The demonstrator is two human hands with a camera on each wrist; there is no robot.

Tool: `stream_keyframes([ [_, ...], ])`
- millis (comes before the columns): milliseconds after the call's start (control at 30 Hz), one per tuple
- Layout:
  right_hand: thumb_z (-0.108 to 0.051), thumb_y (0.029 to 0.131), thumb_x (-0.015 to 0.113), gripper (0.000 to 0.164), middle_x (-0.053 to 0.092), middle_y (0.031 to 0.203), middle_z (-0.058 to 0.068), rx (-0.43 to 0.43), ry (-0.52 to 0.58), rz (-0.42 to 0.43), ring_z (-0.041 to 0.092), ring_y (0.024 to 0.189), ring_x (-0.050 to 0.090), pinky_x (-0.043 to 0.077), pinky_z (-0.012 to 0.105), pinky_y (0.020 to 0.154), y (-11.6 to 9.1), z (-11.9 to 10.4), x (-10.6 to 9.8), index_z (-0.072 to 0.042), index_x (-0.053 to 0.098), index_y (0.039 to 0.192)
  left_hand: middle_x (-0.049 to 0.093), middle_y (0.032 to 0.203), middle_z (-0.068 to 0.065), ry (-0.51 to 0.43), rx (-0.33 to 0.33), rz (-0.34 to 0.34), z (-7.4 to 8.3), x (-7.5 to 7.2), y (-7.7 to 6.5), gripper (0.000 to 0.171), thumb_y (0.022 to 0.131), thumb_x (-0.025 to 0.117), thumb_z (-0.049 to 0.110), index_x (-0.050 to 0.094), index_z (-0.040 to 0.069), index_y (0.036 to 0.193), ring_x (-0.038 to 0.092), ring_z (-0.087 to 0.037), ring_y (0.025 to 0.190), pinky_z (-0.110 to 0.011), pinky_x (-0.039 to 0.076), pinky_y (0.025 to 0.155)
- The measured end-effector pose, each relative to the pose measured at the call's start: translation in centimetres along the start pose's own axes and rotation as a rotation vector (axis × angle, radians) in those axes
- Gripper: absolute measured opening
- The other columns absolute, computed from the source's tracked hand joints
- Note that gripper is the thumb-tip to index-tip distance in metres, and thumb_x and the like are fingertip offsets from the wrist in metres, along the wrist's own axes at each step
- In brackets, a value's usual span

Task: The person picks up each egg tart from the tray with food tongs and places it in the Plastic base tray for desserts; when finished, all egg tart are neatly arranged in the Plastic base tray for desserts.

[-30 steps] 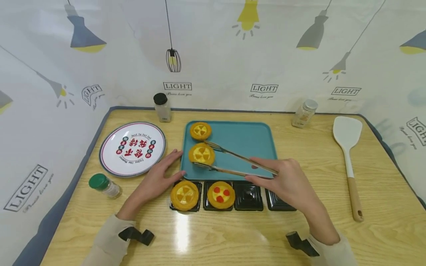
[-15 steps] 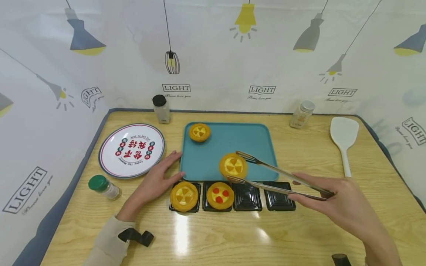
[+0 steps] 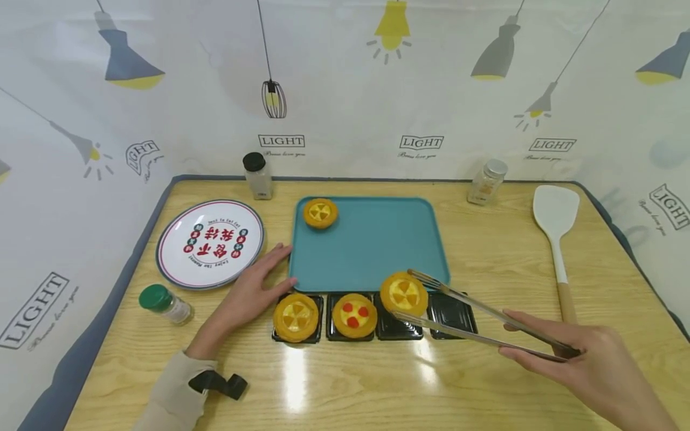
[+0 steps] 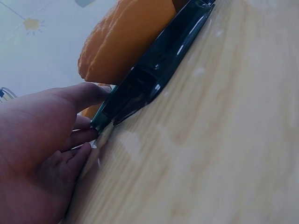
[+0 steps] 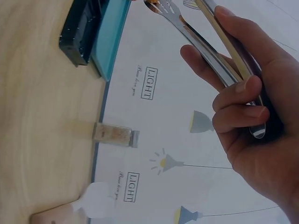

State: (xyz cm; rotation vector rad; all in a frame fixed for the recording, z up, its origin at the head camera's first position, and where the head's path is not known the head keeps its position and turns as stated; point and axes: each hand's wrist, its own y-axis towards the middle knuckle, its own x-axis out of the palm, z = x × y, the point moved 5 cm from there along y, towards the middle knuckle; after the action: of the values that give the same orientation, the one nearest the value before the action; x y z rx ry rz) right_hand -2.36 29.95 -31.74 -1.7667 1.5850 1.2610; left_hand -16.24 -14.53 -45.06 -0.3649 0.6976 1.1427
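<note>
My right hand (image 3: 598, 368) holds metal food tongs (image 3: 480, 306). The right wrist view shows its fingers curled round the tongs (image 5: 212, 55). A yellow-topped egg tart (image 3: 404, 290) with orange wedges sits between the tong tips, tilted over the third black square holder (image 3: 399, 329) in the row. My left hand (image 3: 253, 296) has thumb and fingers spread at the left edge of the teal tray (image 3: 377, 239). In the left wrist view that hand (image 4: 42, 140) is at the tray's edge, beside a black holder (image 4: 149, 74) bearing a tart (image 4: 126, 44).
One tart (image 3: 320, 214) lies at the tray's back left. Two front holders bear a wedge-topped tart (image 3: 296, 317) and a red-dotted tart (image 3: 354, 316). Around them are a plate (image 3: 172, 251), green-capped jar (image 3: 166, 304), black-capped jar (image 3: 257, 175), silver-capped jar (image 3: 487, 181) and white spatula (image 3: 556, 215).
With the tongs, my right hand has lifted a tart from the tray's left side and carried it right and toward me, over the third holder. My left hand has stayed at the tray's edge.
</note>
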Motion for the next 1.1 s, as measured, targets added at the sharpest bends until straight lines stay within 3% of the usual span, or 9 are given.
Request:
stream_keyframes([
  [33,-0.018,0.068,0.090,0.057,0.043,0.061,-0.026,-0.002,-0.001,0.000,-0.006,0.049,0.019,0.024,0.013,0.040,-0.1,0.1,0.2,-0.029,0.072,0.121,0.027,0.159,-0.009,0.001,0.001,0.001,0.0,0.0,0.0,0.068,0.096,0.062,0.043,0.036,0.018,0.153,0.023,-0.026,0.145,-0.053,0.022,0.115],
  [100,-0.017,0.067,0.091,0.056,0.041,0.061,-0.026,-0.015,0.008,0.007,-0.007,0.049,0.019,0.024,0.012,0.040,-0.3,0.4,0.6,-0.028,0.073,0.119,0.027,0.158,-0.009,0.001,0.002,0.002,-0.1,0.0,0.0,0.068,0.096,0.062,0.043,0.036,0.018,0.153,0.023,-0.026,0.145,-0.053,0.022,0.115],
  [267,-0.019,0.068,0.091,0.053,0.053,0.065,-0.023,-0.015,0.034,-0.011,-0.007,0.047,0.020,0.024,0.011,0.039,-0.6,0.9,1.6,-0.025,0.074,0.118,0.026,0.159,-0.008,0.000,-0.005,0.004,-0.2,0.0,-0.1,0.068,0.095,0.062,0.043,0.035,0.019,0.153,0.022,-0.025,0.145,-0.053,0.021,0.115],
  [333,-0.020,0.068,0.091,0.053,0.042,0.059,-0.024,-0.014,0.032,-0.014,-0.007,0.047,0.020,0.024,0.011,0.039,-0.7,1.0,2.0,-0.025,0.074,0.118,0.025,0.159,-0.008,0.002,-0.007,0.004,-0.2,0.0,-0.1,0.068,0.096,0.062,0.044,0.035,0.020,0.153,0.022,-0.025,0.145,-0.054,0.021,0.115],
  [367,-0.020,0.068,0.091,0.053,0.047,0.061,-0.024,-0.018,0.036,-0.015,-0.008,0.048,0.019,0.024,0.011,0.039,-0.7,1.1,2.1,-0.025,0.074,0.118,0.025,0.159,-0.008,0.002,-0.008,0.004,-0.3,0.0,-0.1,0.068,0.096,0.062,0.043,0.035,0.020,0.154,0.022,-0.025,0.145,-0.054,0.021,0.115],
  [467,-0.019,0.067,0.091,0.054,0.038,0.059,-0.026,-0.027,0.038,-0.013,-0.010,0.049,0.018,0.024,0.010,0.040,-0.8,1.2,2.4,-0.026,0.073,0.118,0.026,0.159,-0.008,0.001,-0.006,0.005,-0.3,0.1,-0.1,0.068,0.096,0.062,0.043,0.035,0.020,0.153,0.022,-0.026,0.145,-0.054,0.021,0.115],
  [700,-0.017,0.066,0.092,0.054,0.056,0.068,-0.023,-0.042,0.031,-0.002,-0.011,0.050,0.019,0.024,0.010,0.040,-0.8,1.3,2.7,-0.025,0.074,0.116,0.026,0.159,-0.008,0.012,-0.003,0.010,-0.2,0.1,0.0,0.068,0.095,0.062,0.043,0.035,0.021,0.153,0.023,-0.026,0.145,-0.054,0.021,0.115],
  [933,-0.018,0.066,0.092,0.054,0.046,0.060,-0.025,-0.043,0.037,0.001,-0.010,0.051,0.019,0.024,0.010,0.040,-0.9,1.5,2.9,-0.025,0.074,0.117,0.026,0.159,-0.007,0.003,-0.007,0.010,-0.3,0.1,0.0,0.068,0.095,0.062,0.044,0.035,0.022,0.153,0.023,-0.024,0.145,-0.053,0.022,0.115],
  [1100,-0.020,0.067,0.091,0.058,0.055,0.066,-0.022,0.006,0.088,-0.025,-0.009,0.050,0.018,0.023,0.012,0.039,-1.1,1.6,2.9,-0.024,0.072,0.121,0.026,0.159,-0.008,0.004,-0.009,0.008,-0.4,0.1,0.0,0.068,0.095,0.062,0.044,0.035,0.022,0.154,0.023,-0.026,0.145,-0.054,0.022,0.115],
])
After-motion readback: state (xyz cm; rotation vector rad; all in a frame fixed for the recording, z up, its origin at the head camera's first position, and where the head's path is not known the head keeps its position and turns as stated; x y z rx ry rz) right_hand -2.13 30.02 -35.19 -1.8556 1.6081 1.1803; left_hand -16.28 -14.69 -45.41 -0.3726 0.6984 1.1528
